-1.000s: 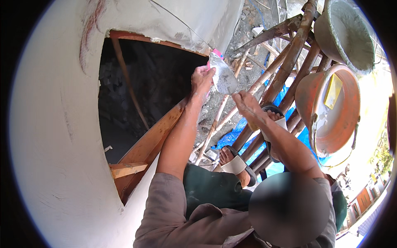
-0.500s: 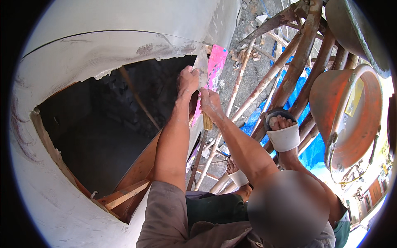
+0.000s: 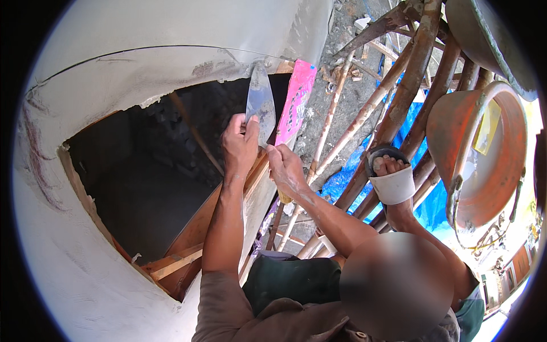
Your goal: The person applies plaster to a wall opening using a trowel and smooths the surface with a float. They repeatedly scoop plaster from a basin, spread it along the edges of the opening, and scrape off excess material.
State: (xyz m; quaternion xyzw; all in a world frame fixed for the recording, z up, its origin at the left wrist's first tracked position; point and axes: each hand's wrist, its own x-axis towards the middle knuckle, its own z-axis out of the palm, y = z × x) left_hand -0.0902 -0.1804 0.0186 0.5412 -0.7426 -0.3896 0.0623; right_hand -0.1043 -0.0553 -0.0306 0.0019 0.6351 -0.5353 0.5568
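Fingers (image 3: 253, 121) of the left hand (image 3: 239, 147) pinch a metal blade (image 3: 261, 94), which stands before the dark opening (image 3: 148, 165); the right hand (image 3: 286, 170) closes around a wooden handle (image 3: 284, 197), beside a pink strip (image 3: 297, 97). The blade looks light, stiff, possibly slippery: best held by its flat faces, clear of the edges.

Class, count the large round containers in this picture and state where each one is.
2: an orange bucket at the right, and a grey basin above it, cut off by the top edge. Others may be hidden.
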